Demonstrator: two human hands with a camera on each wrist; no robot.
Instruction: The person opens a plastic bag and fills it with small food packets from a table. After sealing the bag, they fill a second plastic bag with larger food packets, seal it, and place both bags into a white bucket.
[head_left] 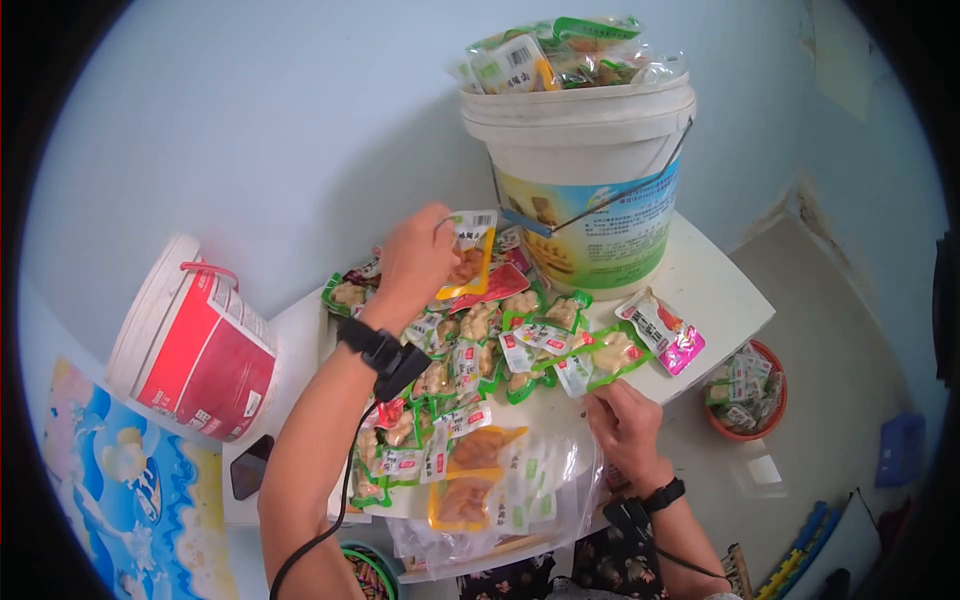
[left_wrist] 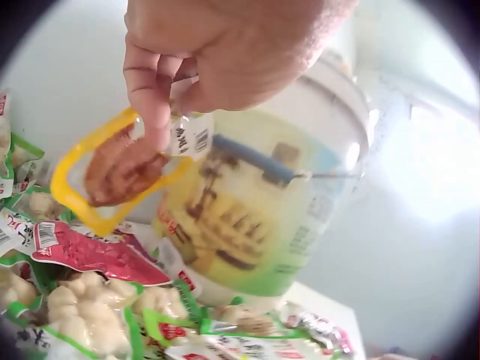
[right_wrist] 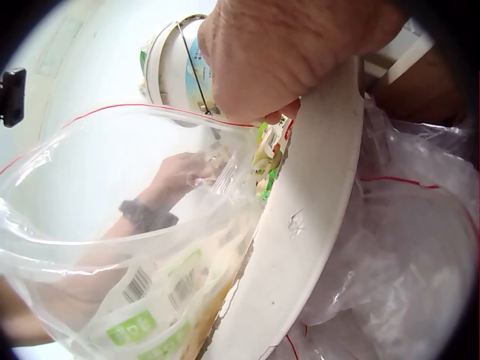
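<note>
My left hand (head_left: 418, 262) pinches a yellow-edged snack packet (left_wrist: 124, 169) with brown food inside, lifting it above the pile at the foot of the white bucket. Its thumb and fingers grip the white end with the barcode. My right hand (head_left: 625, 425) is at the table's right edge, its fingers curled at the mouth of a clear zip bag (right_wrist: 97, 247) with a red seal line. Inside that bag lie several yellow-edged packets (head_left: 465, 500), also seen near the table's front edge. Green-edged packets (left_wrist: 90, 311) with pale food spread under my left hand, beside a red packet (left_wrist: 97, 255).
The tall white bucket (head_left: 590, 190), heaped with packets, stands at the back right. A red-and-white bucket (head_left: 200, 345) tilts at the left, near a dark phone (head_left: 251, 467). A pink-and-white packet (head_left: 662, 330) lies by the right edge. An orange basket (head_left: 745, 436) of packets sits on the floor.
</note>
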